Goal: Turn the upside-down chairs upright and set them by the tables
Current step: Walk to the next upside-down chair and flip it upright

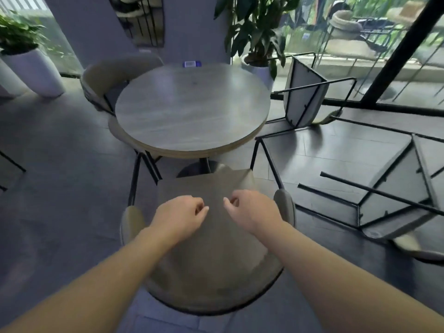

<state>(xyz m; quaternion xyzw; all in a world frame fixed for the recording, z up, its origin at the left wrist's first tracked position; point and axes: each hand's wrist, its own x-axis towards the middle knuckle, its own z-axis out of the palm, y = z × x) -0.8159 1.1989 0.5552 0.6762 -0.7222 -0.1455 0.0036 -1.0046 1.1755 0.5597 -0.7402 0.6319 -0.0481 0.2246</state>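
A beige upright chair (pixel 211 258) stands right below me, its seat facing the round wooden table (pixel 192 106). My left hand (pixel 180 215) and my right hand (pixel 249 210) hover above its seat with fingers loosely curled, holding nothing. To the right, two chairs lie overturned on the floor with black legs in the air: one near the window (pixel 304 92), another closer to me (pixel 398 188). Another upright chair (pixel 108 75) stands at the table's far left side.
A tall white planter with a green plant (pixel 31 66) stands at the left. A second potted plant (pixel 257 32) is behind the table. Glass walls with a black frame (pixel 403 49) run along the right. A small blue-white item (pixel 191 63) lies at the table's far edge.
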